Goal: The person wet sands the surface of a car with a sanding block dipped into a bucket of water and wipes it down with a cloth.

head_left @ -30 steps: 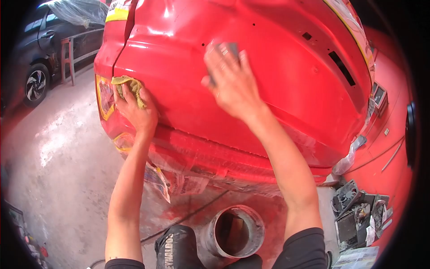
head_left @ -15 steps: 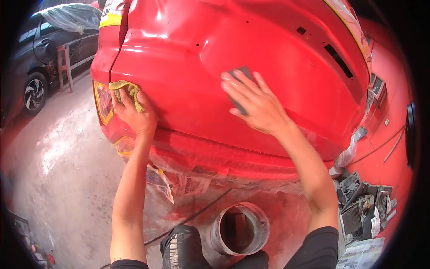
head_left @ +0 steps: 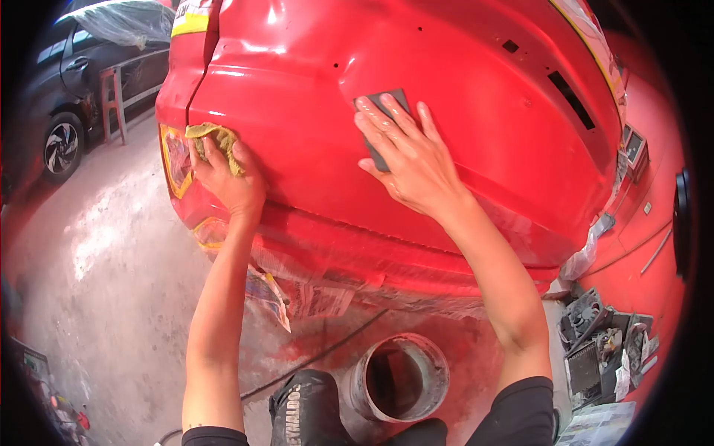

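Observation:
A large red car panel (head_left: 297, 156), glossy and wet-looking, fills the middle of the view. My right hand (head_left: 409, 156) lies on its face with fingers stretched over a dark grey sanding sheet (head_left: 377, 157), pressing it flat to the paint. The sheet's corners show past the fingers and beside the thumb. At the panel's left edge, by a taped-over lamp area (head_left: 176, 160), my left hand (head_left: 230, 175) holds a crumpled yellow cloth (head_left: 204, 132) against the surface. Part of the cloth is hidden under the fingers.
A round bucket (head_left: 439, 375) with dark liquid stands on the floor between my legs. Newspaper masking (head_left: 320, 299) hangs under the panel. Car parts (head_left: 595, 349) lie piled at right. A cable (head_left: 320, 355) crosses the floor. A dark car (head_left: 71, 82) stands far left.
My right hand has slid the sanding sheet left and slightly farther up the panel. My left hand stays at the same edge with the cloth. The whole view has shifted a little.

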`<state>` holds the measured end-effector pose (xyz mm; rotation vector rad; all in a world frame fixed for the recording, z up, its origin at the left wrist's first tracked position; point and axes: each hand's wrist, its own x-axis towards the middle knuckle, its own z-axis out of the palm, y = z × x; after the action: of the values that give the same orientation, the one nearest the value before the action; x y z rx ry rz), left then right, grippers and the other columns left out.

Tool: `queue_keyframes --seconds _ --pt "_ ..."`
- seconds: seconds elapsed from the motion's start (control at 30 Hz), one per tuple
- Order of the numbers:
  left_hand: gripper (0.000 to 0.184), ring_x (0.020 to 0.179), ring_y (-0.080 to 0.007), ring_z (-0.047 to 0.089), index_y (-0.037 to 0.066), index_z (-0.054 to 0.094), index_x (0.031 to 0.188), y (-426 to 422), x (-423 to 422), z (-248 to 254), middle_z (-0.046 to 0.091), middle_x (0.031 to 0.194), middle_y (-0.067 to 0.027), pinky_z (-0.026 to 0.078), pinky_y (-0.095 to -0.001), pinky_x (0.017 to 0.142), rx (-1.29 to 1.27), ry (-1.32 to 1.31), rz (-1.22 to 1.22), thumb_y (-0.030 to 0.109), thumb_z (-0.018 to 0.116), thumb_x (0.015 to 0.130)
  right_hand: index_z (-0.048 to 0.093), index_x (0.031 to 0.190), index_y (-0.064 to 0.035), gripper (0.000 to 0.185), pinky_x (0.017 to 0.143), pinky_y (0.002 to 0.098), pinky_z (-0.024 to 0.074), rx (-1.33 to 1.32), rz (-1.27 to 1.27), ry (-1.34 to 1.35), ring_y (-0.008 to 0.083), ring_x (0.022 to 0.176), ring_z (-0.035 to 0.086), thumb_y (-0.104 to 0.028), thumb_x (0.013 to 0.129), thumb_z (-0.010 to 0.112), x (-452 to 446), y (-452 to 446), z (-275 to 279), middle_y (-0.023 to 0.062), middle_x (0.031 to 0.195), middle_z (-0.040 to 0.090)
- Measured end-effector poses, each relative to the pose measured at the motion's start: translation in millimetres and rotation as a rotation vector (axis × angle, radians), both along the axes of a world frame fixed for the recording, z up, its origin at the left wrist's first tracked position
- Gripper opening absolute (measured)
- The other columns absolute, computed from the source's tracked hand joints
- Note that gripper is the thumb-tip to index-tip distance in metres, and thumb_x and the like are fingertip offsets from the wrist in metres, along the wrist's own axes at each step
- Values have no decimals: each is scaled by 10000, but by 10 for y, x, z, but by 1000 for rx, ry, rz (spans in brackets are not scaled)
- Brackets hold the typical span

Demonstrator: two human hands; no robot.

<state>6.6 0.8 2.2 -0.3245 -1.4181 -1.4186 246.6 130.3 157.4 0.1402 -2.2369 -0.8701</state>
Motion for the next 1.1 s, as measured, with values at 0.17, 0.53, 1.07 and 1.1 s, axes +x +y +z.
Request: queue_keyframes --seconds 0.17,0.53,1.07,1.1 --pt "623 1441 -498 382 -49 477 1504 23 -8 -17 344 1599 -332 312 -554 1188 -4 -31 14 343 602 1036 535 1519 -114 580 1194 673 316 52 -101 73 281 1522 403 -403 1026 632 -401 -178 173 33 1639 462" --pt "614 1454 -489 375 -18 471 1524 34 -24 -13 342 1603 -320 299 -542 1204 -11 -33 28 356 590 1051 556 1491 -53 607 1191 708 286 -25 -64 118 312 1535 365 -435 1023 614 -435 -197 48 79 1642 447" --pt "614 1464 -513 360 -68 482 1502 15 -27 -4 340 1601 -340 296 -557 1217 -6 29 44 361 554 1069 453 1579 -70 710 1289 608 182 -103 73 -4 268 1580 308 -474 1018 613 -246 33 -8 110 1690 377" --pt "617 1459 -514 363 -74 474 1505 -4 -28 0 335 1605 -346 306 -555 1206 -21 30 48 352 555 1066 448 1582 -75 717 1290 606 173 -108 48 38 264 1585 298 -482 1015 613 -414 -29 44 107 1694 369"
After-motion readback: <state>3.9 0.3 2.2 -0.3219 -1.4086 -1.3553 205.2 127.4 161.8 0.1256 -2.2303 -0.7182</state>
